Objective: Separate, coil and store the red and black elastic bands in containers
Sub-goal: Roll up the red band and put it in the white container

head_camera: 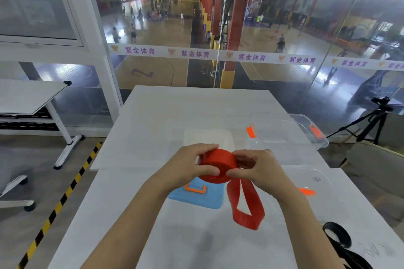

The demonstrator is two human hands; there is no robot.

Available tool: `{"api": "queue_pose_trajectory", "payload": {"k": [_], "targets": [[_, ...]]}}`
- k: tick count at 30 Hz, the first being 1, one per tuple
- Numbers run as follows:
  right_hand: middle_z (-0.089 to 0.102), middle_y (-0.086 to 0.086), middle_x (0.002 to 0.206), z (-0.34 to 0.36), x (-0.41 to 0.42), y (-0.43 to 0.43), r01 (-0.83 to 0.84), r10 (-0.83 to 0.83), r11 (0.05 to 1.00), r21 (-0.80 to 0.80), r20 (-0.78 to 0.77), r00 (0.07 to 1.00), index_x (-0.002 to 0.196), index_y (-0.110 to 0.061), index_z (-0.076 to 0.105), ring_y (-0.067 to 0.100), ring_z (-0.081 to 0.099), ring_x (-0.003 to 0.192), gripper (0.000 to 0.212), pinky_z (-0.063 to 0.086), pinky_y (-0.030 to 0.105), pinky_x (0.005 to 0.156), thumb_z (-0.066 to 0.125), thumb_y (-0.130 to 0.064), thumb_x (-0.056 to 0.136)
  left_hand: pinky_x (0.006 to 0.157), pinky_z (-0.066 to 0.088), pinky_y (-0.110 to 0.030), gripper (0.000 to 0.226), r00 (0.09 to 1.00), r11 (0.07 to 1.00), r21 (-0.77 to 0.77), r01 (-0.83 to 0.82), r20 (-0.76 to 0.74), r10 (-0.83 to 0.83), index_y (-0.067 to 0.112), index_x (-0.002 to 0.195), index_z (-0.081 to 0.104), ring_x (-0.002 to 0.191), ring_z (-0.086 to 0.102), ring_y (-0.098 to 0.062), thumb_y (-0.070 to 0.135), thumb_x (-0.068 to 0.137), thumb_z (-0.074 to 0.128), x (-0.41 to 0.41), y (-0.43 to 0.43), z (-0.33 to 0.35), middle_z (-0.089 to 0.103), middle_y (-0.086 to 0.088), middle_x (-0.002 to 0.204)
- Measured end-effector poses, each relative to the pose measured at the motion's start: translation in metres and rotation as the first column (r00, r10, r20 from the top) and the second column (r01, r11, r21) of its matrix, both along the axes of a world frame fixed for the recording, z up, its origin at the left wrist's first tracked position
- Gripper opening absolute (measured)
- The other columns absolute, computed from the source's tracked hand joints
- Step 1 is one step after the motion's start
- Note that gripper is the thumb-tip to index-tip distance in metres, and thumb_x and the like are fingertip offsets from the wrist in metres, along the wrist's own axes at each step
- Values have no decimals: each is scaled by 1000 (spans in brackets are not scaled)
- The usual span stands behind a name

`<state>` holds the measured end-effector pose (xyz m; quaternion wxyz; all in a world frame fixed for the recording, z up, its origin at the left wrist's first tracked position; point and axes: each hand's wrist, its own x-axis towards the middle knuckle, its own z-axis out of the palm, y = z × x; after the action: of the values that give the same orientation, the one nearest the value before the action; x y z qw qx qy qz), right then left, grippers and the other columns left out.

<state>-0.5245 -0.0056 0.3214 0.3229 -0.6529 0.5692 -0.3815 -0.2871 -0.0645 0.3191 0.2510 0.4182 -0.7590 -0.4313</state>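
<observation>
My left grip (190, 165) curls round the coiled part of the red band (218, 166), held above the white worktop (153, 214). My right grip (256, 169) pinches the coil's other side, thumb beneath and fingers over. The band's loose loop hangs below my right grip. The black band (337, 238) lies at the near right edge, well apart. A clear container (284, 137) stands beyond, and a blue lid (209, 201) lies beneath my hands.
</observation>
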Motion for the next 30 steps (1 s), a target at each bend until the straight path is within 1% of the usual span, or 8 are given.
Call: {"api": "queue_pose_trajectory", "payload": {"k": [2,4,10,14,18,22,27,30], "targets": [[82,-5,88,2,2,-1,1,-1,1000,-3,12,1000,100,-27,84,13,79,86,31,62,22,86,96,-15,73,104,50,-31,47,997,990,-138,-1,72,11,34,132,66,113,61,-3,34,87,81,-6,0,2,68,15,121],[83,-7,91,5,3,-2,16,-17,1000,10,82,996,99,-32,83,10,79,89,35,61,20,84,95,-12,73,101,54,-34,36,999,990,-133,-42,12,44,34,124,69,108,64,-6,31,89,79,-6,0,1,70,13,113],[84,0,102,-1,-6,-3,51,-60,998,42,254,965,108,-25,81,16,80,100,38,61,23,85,88,-1,80,89,64,-44,29,875,968,246,-47,-458,159,22,127,68,112,73,-24,12,100,68,-5,6,-6,76,-5,117],[83,-2,98,-5,-5,-4,102,-105,995,21,211,972,102,-27,83,13,79,96,32,61,26,86,91,-7,78,95,62,-48,28,919,965,262,24,-385,82,21,130,61,115,72,-22,17,103,65,-1,3,-11,69,-5,127],[82,-9,91,-3,1,0,50,-48,999,-6,126,991,93,-36,82,5,78,90,31,60,19,83,91,-10,78,107,52,-31,47,990,991,134,21,-141,-2,39,146,47,127,58,-6,37,102,65,2,1,-7,57,13,138],[81,-2,89,-4,8,-2,2,-1,1000,-17,64,998,97,-26,83,18,78,89,24,63,24,84,91,-11,79,95,47,-20,34,999,998,-59,37,37,-34,35,138,48,117,55,-5,39,105,56,-12,5,-10,54,16,130],[82,-9,96,-3,7,-4,-10,0,998,65,151,989,101,-33,82,9,78,95,34,61,20,82,91,-10,79,98,51,-29,23,997,998,-55,-41,-65,38,30,129,53,114,58,-7,33,106,55,-16,6,-20,59,10,124],[83,-6,106,-10,4,-4,2,-16,996,84,173,985,114,-27,80,11,78,104,43,61,28,93,94,-13,76,95,51,-26,21,977,995,2,-98,-188,97,31,128,55,113,60,-5,31,108,53,-14,7,-22,62,10,123]]}}
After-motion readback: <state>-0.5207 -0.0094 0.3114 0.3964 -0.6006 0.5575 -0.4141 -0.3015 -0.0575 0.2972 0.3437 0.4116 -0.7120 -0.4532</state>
